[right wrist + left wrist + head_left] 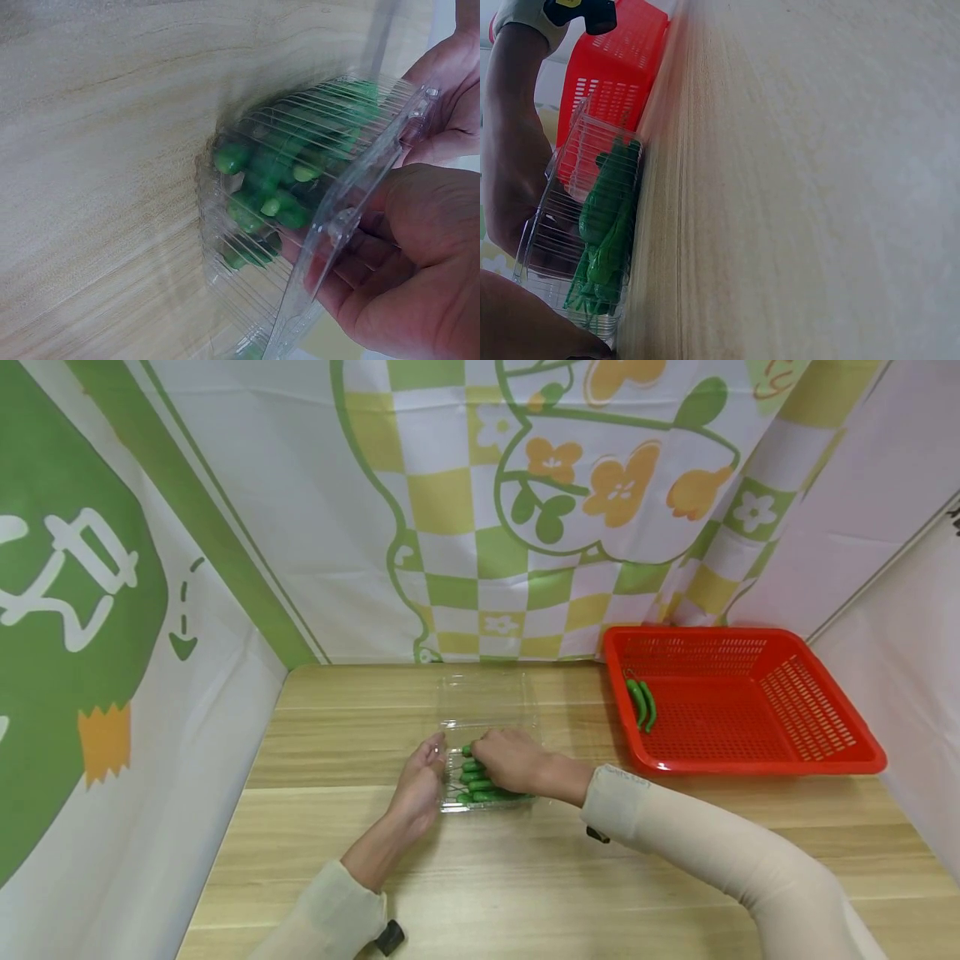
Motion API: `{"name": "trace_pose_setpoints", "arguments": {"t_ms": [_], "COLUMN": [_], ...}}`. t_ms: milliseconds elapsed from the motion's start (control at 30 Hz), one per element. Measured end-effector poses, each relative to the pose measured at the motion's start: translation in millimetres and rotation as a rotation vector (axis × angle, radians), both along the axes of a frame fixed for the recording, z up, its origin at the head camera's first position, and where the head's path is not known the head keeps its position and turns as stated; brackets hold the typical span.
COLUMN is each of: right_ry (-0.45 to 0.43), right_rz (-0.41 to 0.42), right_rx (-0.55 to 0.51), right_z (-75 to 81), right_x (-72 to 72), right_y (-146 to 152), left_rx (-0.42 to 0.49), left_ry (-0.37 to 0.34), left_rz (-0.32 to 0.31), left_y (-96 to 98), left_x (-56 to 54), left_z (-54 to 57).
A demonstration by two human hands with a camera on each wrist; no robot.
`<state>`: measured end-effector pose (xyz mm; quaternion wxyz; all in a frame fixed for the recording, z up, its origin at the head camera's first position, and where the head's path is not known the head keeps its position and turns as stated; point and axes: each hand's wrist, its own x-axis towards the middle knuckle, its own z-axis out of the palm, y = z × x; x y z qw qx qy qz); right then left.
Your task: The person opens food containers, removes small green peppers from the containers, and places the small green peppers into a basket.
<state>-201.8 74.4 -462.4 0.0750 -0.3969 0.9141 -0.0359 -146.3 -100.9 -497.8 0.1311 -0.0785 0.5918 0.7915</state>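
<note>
A clear plastic clamshell box [487, 807] stands on the table with its lid [487, 693] folded back. Several green chili peppers [489, 795] lie side by side in it, crosswise. At the box's left side, my left hand [416, 783] grips the wall near the rim. My right hand [512, 762] reaches over the right side into the box, fingers curled down on a pepper [467, 750] in the back part of the row. Through the ribbed wall in the right wrist view, these fingertips [292, 244] show beside the peppers' ends.
A red plastic basket [750, 767] stands at the back right of the wooden table [337, 710], with a few green chili peppers [639, 703] at its left side. Behind the table hangs a patterned cloth [480, 527]; white and green sheeting [225, 710] borders the left.
</note>
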Motion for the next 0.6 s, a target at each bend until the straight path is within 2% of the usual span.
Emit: {"name": "trace_pose_setpoints", "arguments": {"t_ms": [400, 600], "right_ry": [-0.001, 0.035], "right_rz": [0.001, 0.005], "right_rx": [-0.037, -0.050], "right_z": [2.8, 3.4], "right_x": [0.6, -0.3], "right_y": [2.5, 4.7], "left_rx": [0.017, 0.012], "left_ry": [0.001, -0.007], "left_rz": [-0.009, 0.001], "left_y": [-1.4, -0.4], "left_x": [0.2, -0.4], "left_z": [-0.1, -0.3]}}
